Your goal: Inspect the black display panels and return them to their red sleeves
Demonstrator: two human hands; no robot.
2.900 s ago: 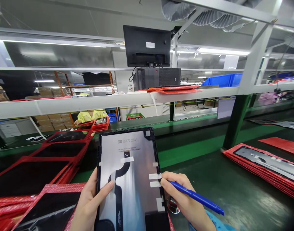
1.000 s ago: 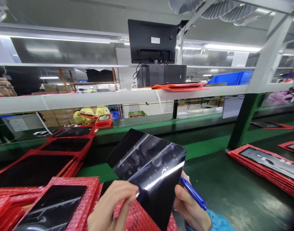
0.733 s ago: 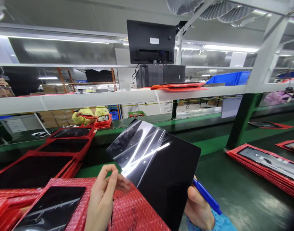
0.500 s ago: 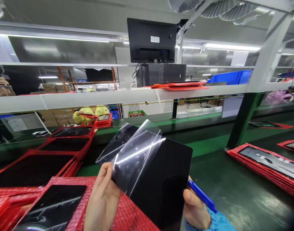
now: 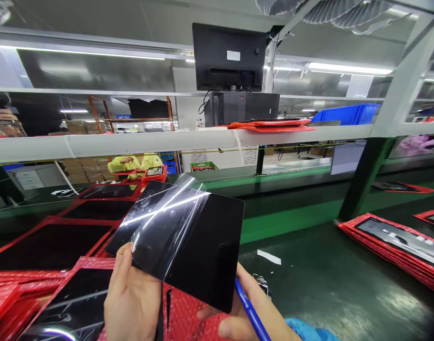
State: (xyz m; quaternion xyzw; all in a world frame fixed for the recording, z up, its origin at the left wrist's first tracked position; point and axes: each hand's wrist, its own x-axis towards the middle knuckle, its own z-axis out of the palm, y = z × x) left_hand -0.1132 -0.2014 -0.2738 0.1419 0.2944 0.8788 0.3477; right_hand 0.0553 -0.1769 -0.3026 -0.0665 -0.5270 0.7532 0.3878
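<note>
My left hand (image 5: 133, 293) is closed at the lower left edge of a black screen panel (image 5: 211, 246), held tilted in front of me. A clear plastic film (image 5: 163, 227) lies loose and creased over its left part, its corner at my thumb. Behind the film, another dark glossy piece (image 5: 128, 232) shows at the left; what supports it is hidden. At the panel's lower right corner is my right hand (image 5: 255, 308), with a blue pen (image 5: 250, 310) lying across it. Its thumb sits below the corner, and some fingers are blurred or hidden behind the panel.
Red bubble-wrap pouches (image 5: 191, 308) lie below, with a dark panel (image 5: 75, 303) at left and more panels behind. Red-edged trays (image 5: 390, 251) are stacked right. A paper strip (image 5: 269, 257) lies on the green bench (image 5: 309, 284). A person in yellow (image 5: 131, 163) works beyond.
The panel, film and both hands have shifted left. My right thumb has come off the panel's right edge to below its corner, and the pen now points upward across the hand.
</note>
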